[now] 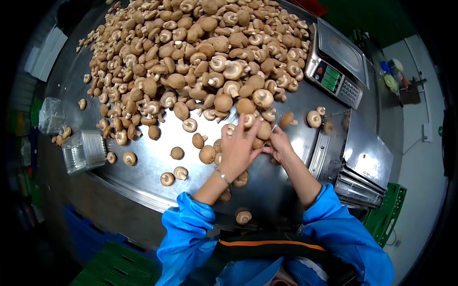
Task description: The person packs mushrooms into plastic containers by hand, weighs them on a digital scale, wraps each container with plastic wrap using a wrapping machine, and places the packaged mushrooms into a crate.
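Observation:
A large heap of brown mushrooms (186, 52) covers the back of the metal table (143, 186). At the front edge of the heap, my left hand (238, 145) has its fingers spread over several mushrooms. My right hand (279, 145) is close beside it, its fingers bent together near a round mushroom (263, 129); what they grip is too small to make out. The thumbs almost meet. Loose mushrooms lie around both hands, among them one (207, 154) left of my left hand and one (243, 217) near the table's front edge.
A scale (334, 78) with a green display stands at the back right. Right of my right hand is a metal fixture (365, 157). Clear plastic trays (83, 151) sit at the left edge, near a plastic bag (51, 116). Green crates (117, 267) are below.

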